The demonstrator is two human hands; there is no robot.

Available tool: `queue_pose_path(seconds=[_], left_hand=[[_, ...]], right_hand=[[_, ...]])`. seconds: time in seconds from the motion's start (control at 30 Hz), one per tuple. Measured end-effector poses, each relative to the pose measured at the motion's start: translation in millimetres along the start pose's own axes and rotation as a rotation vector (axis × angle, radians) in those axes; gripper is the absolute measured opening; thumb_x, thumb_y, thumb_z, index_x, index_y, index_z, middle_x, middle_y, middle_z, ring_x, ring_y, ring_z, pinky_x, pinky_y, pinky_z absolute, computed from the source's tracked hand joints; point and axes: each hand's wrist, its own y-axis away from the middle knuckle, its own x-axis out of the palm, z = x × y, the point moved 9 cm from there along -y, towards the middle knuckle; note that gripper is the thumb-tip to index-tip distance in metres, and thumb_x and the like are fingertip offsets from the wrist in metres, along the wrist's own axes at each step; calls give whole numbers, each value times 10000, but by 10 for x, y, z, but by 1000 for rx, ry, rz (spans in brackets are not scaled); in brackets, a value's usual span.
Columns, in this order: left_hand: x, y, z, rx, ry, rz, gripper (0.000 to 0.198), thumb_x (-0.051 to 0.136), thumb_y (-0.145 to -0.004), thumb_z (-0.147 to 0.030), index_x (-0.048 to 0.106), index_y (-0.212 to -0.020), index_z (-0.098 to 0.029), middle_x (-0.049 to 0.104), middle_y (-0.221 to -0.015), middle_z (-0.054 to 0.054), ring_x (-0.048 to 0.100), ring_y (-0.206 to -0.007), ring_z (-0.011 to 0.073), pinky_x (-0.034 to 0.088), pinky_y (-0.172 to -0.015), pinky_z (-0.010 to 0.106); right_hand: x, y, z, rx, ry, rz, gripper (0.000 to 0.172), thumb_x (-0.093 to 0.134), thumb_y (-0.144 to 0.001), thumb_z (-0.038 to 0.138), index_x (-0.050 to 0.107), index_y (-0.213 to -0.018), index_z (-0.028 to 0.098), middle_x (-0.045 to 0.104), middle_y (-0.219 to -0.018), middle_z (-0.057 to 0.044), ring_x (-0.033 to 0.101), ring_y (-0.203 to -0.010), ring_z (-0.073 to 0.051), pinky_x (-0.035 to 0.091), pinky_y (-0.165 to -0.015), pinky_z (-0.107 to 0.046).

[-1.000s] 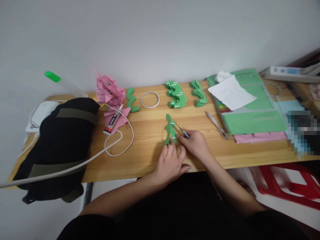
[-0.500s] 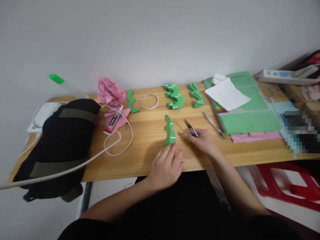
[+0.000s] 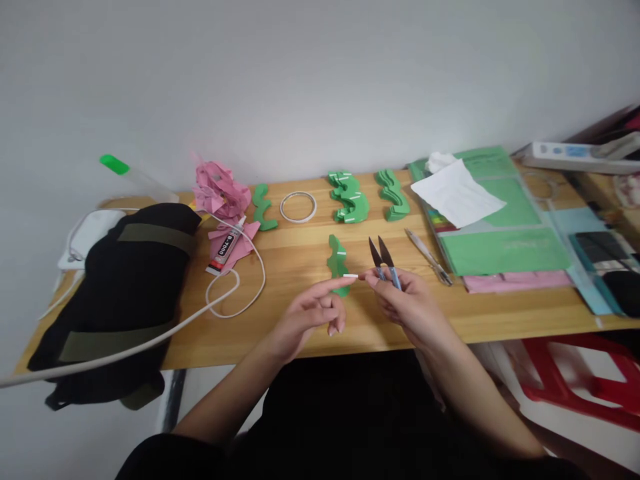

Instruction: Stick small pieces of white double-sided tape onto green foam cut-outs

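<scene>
While left hand (image 3: pixel 305 310) extends index finger to thin white strip (image 3: pixel 351 275), others half-curled, hold unclear | right hand (image 3: pixel 407 297) grips blue-handled, dark-bladed snips (image 3: pixel 385 253), blades parted | wavy-edged green piece (image 3: pixel 337 263) lies on brown wooden table (image 3: pixel 287 267).

The right hand (image 3: pixel 407 300) is hiding much of the snips' (image 3: pixel 385 252) handles, and the left hand (image 3: pixel 310 317) is covering part of the green wavy piece (image 3: pixel 337 262). The white strip (image 3: pixel 351 276) is looking too small for me to tell which fingertips are touching it. The white cable (image 3: pixel 105 359) is trailing out of view leftward, the red stool (image 3: pixel 580 400) and power strip (image 3: pixel 547 153) rightward.
</scene>
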Motion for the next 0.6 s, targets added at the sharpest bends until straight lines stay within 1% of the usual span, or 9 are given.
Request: queue_pose_path(seconds=[0.13,0.3,0.37,0.47,0.53,0.6], left_hand=[[-32,-13,-52,66,-244,14,441,655,-833,-284,606,-1270,-239,570,-686,-31,477,-596,82,367,-604,236],[-27,-30,-154,120,-562,-16,447,616,-841,-227,579,-1286,-221,527,-721,-37,474,-657,92,399,-673,258],[9,-35,-219,139,-663,-18,437,595,-845,-207,575,-1282,-218,529,-733,-34,489,-675,97,418,-682,258],[42,-53,-332,184,-843,-15,434,561,-869,-206,542,-1302,-204,564,-755,-24,533,-680,105,458,-670,254],[-14,-78,-444,252,-1070,-74,427,529,-897,-219,513,-1323,-188,612,-803,3,577,-717,129,493,-698,286],[-110,-118,-570,354,-1371,-170,387,480,-928,-224,517,-1310,-174,664,-918,57,623,-845,181,515,-789,360]], right_hand=[[11,-46,45,-60,40,5,401,793,-605,527,645,-709,169,294,-443,114,218,-384,-41,141,-374,-215],[10,-104,116,-121,69,-9,342,802,-604,477,644,-666,180,352,-460,92,319,-430,-65,234,-417,-228],[29,-122,151,-135,77,-4,325,800,-604,458,642,-658,180,370,-458,90,326,-433,-66,240,-420,-228],[63,-148,191,-130,76,22,319,795,-614,448,640,-666,174,364,-451,97,286,-411,-54,213,-403,-224],[57,-180,206,-117,66,37,320,788,-629,444,629,-675,170,361,-458,99,256,-399,-44,186,-393,-220],[-11,-241,208,-109,48,14,312,773,-654,438,619,-699,170,348,-462,104,231,-392,-40,160,-388,-217]])
